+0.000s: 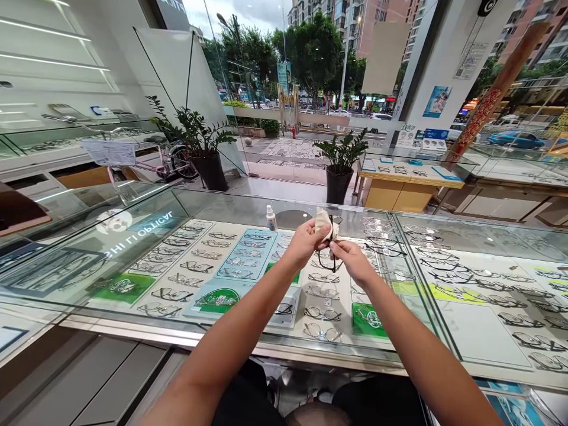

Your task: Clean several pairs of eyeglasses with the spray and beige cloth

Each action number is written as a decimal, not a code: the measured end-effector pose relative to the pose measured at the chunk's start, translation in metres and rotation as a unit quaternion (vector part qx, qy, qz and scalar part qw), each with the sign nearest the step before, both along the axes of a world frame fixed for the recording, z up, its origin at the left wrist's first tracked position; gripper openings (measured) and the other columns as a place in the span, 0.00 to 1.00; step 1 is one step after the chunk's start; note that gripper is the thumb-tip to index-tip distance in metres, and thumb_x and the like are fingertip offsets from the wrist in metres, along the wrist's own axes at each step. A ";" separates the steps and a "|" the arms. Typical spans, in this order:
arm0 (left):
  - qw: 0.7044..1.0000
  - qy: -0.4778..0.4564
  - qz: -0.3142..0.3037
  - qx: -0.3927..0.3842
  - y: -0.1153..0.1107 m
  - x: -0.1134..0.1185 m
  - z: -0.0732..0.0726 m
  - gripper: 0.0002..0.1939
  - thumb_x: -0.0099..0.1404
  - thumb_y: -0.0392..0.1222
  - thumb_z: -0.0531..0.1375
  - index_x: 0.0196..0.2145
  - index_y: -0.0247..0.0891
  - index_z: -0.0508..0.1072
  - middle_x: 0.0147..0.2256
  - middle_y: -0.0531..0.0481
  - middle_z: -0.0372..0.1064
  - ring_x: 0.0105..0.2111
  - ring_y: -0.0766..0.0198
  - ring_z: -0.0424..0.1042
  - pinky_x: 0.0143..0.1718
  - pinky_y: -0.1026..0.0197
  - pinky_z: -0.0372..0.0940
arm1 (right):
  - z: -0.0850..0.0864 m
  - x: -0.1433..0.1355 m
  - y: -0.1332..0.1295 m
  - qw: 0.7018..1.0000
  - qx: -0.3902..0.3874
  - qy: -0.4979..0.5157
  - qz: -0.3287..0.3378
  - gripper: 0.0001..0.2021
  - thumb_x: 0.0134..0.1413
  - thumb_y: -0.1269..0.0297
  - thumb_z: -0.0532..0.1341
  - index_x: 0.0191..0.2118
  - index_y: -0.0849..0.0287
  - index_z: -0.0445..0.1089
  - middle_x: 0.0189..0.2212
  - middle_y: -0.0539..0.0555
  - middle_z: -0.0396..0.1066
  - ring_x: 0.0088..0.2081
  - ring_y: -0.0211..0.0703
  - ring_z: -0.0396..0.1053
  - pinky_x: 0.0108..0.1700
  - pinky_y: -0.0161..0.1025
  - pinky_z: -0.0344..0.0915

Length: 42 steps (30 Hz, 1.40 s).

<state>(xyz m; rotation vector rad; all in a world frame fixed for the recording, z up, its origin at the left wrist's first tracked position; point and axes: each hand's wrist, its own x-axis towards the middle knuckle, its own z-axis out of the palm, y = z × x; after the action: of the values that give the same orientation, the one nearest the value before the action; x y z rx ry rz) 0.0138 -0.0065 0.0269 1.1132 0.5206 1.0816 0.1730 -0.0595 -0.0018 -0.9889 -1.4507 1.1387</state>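
Tabletop (133, 333): glass, running from 9 to 3 o'clock before the wearer, with rows of display frames (322, 314) beneath it. Left hand (307, 241), at 9 o'clock of the work: fingers closed on the cloth (322, 219). Right hand (354, 261), at 4 o'clock: fingertips pinching the glasses (331, 228). Glasses: dark, held above the tabletop at about 12 o'clock from the wearer. Cloth: bunched at their upper part (whether it meets a lens is too small to tell). Wiping, as judged here, calls for steadying the rim beside the lens, since a grip on the temple may twist the hinge, and for light pressure through flat cloth. Bottle (271, 219): upright, at 10 o'clock from the glasses.
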 end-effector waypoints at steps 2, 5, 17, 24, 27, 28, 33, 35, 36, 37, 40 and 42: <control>1.000 -0.002 0.014 -0.009 0.002 0.002 -0.003 0.29 0.55 0.62 0.78 0.36 0.36 0.72 0.25 0.57 0.65 0.20 0.76 0.56 0.21 0.68 0.51 | 0.004 -0.002 -0.003 1.000 0.004 -0.015 0.008 0.31 0.57 0.30 0.65 0.39 0.57 0.84 0.32 0.53 0.74 0.35 0.45 0.60 0.45 0.44 0.61; 1.000 -0.007 0.005 -0.009 0.006 0.002 -0.005 0.31 0.56 0.66 0.75 0.34 0.35 0.72 0.24 0.56 0.65 0.19 0.75 0.57 0.20 0.67 0.53 | 0.005 0.001 -0.004 1.000 0.004 -0.005 0.003 0.28 0.59 0.33 0.66 0.40 0.57 0.84 0.34 0.54 0.75 0.35 0.44 0.59 0.45 0.44 0.60; 0.999 -0.005 0.033 0.007 -0.003 0.007 -0.004 0.31 0.54 0.63 0.78 0.37 0.36 0.72 0.25 0.59 0.63 0.21 0.77 0.56 0.22 0.69 0.54 | -0.007 0.000 0.001 0.999 -0.023 0.026 -0.012 0.29 0.55 0.31 0.68 0.35 0.58 0.82 0.28 0.52 0.69 0.34 0.44 0.60 0.42 0.43 0.58; 0.999 -0.012 -0.025 -0.020 0.007 0.002 -0.006 0.33 0.54 0.66 0.77 0.37 0.35 0.72 0.28 0.54 0.68 0.22 0.75 0.62 0.24 0.68 0.57 | -0.002 0.002 -0.002 0.997 -0.042 0.070 0.002 0.26 0.58 0.36 0.69 0.38 0.57 0.84 0.32 0.54 0.74 0.35 0.43 0.60 0.39 0.42 0.58; 0.998 -0.018 -0.055 -0.014 0.006 0.002 -0.005 0.33 0.48 0.55 0.82 0.42 0.34 0.74 0.32 0.52 0.72 0.26 0.74 0.67 0.30 0.67 0.63 | -0.006 0.002 0.001 0.993 -0.055 0.106 -0.017 0.25 0.55 0.36 0.70 0.37 0.56 0.83 0.35 0.57 0.76 0.34 0.44 0.60 0.38 0.42 0.58; 0.998 -0.020 -0.049 -0.013 0.005 0.003 -0.005 0.33 0.47 0.53 0.83 0.42 0.34 0.74 0.32 0.53 0.72 0.26 0.74 0.67 0.30 0.68 0.63 | -0.007 0.001 0.001 0.992 -0.057 0.109 -0.025 0.25 0.54 0.35 0.71 0.36 0.57 0.83 0.34 0.56 0.75 0.34 0.43 0.60 0.38 0.42 0.58; 0.999 -0.038 0.015 -0.022 0.002 0.010 -0.010 0.32 0.55 0.66 0.76 0.37 0.36 0.70 0.25 0.59 0.63 0.20 0.77 0.57 0.22 0.69 0.52 | -0.006 -0.009 -0.004 0.997 -0.036 0.044 -0.046 0.27 0.54 0.34 0.70 0.37 0.58 0.84 0.26 0.50 0.66 0.32 0.42 0.55 0.39 0.42 0.56; 0.999 -0.039 0.008 -0.026 0.005 0.008 -0.009 0.34 0.56 0.70 0.73 0.36 0.36 0.69 0.24 0.58 0.63 0.20 0.76 0.57 0.21 0.69 0.51 | -0.002 -0.010 -0.006 0.999 -0.021 0.020 -0.046 0.27 0.56 0.35 0.69 0.38 0.58 0.84 0.26 0.50 0.65 0.32 0.43 0.55 0.41 0.42 0.56; 0.999 -0.041 -0.007 -0.027 0.006 0.007 -0.008 0.34 0.56 0.70 0.73 0.36 0.36 0.70 0.25 0.56 0.65 0.21 0.75 0.59 0.21 0.68 0.53 | 0.000 -0.009 -0.006 0.999 -0.015 0.013 -0.048 0.27 0.57 0.35 0.68 0.39 0.57 0.84 0.27 0.50 0.66 0.33 0.43 0.56 0.41 0.43 0.56; 0.998 -0.046 -0.025 -0.028 0.008 0.005 -0.007 0.34 0.57 0.70 0.73 0.38 0.35 0.72 0.27 0.54 0.68 0.22 0.74 0.62 0.23 0.68 0.57 | 0.003 -0.006 -0.006 0.999 -0.011 0.010 -0.051 0.26 0.58 0.35 0.68 0.39 0.56 0.84 0.28 0.51 0.67 0.33 0.44 0.57 0.41 0.43 0.57; 0.996 -0.064 -0.056 -0.037 0.014 0.000 -0.004 0.31 0.63 0.65 0.72 0.46 0.34 0.74 0.34 0.49 0.74 0.30 0.68 0.72 0.34 0.65 0.69 | 0.012 0.006 -0.008 0.998 -0.007 -0.003 -0.058 0.26 0.61 0.35 0.66 0.42 0.54 0.84 0.29 0.52 0.68 0.35 0.45 0.59 0.40 0.42 0.57; 0.996 -0.057 -0.039 -0.053 0.019 -0.004 -0.003 0.28 0.68 0.64 0.69 0.49 0.36 0.74 0.37 0.48 0.76 0.35 0.66 0.75 0.39 0.63 0.71 | 0.022 0.017 -0.012 0.998 0.003 -0.034 -0.059 0.25 0.64 0.35 0.64 0.44 0.53 0.84 0.29 0.52 0.69 0.34 0.45 0.60 0.39 0.42 0.57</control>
<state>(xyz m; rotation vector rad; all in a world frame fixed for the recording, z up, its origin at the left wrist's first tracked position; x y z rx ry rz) 0.0097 0.0130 0.0243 0.9652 0.4356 1.0324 0.1896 -0.0715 0.0205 -1.1031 -1.4294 1.0226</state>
